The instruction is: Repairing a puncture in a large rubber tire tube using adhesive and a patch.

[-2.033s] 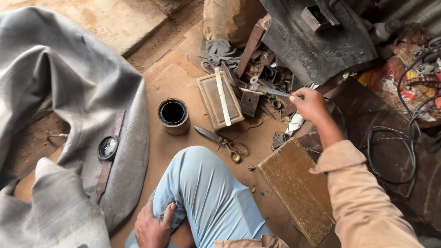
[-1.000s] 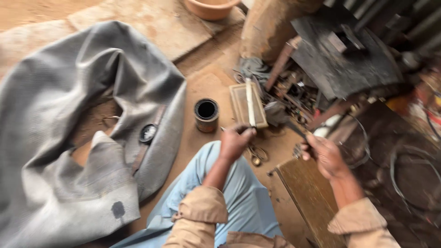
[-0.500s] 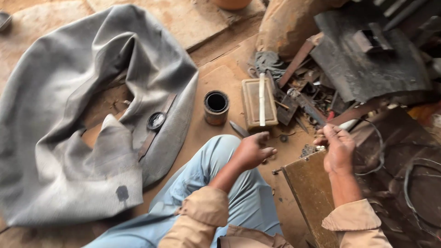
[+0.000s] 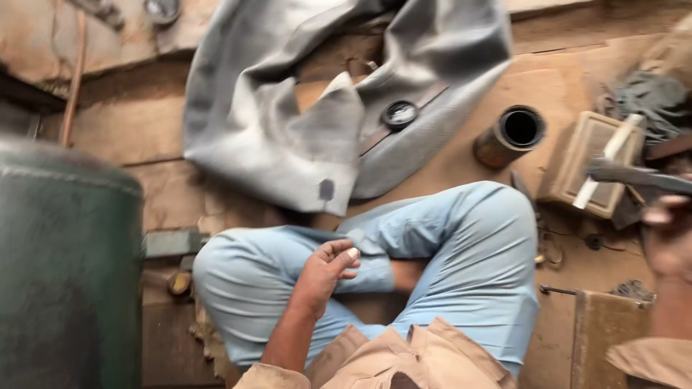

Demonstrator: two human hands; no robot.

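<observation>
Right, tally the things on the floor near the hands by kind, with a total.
Grey rubber inner tube: 1
Open-topped tin can: 1
Flat rectangular box: 1
Dark tool in the right hand: 1
Green drum: 1
Total: 5

You had a single camera on your head, and it looked steeply down over your own crossed legs (image 4: 461, 259) to the dusty floor (image 4: 130, 130) in front of you. It sat close enough that your left hand (image 4: 324, 270) filled the middle, while your right hand (image 4: 670, 230) blurred at the right edge and a green drum (image 4: 68, 266) crowded the left side. The grey rubber tube (image 4: 288, 122) ran out past the top edge, and no second view shared any of this.
</observation>
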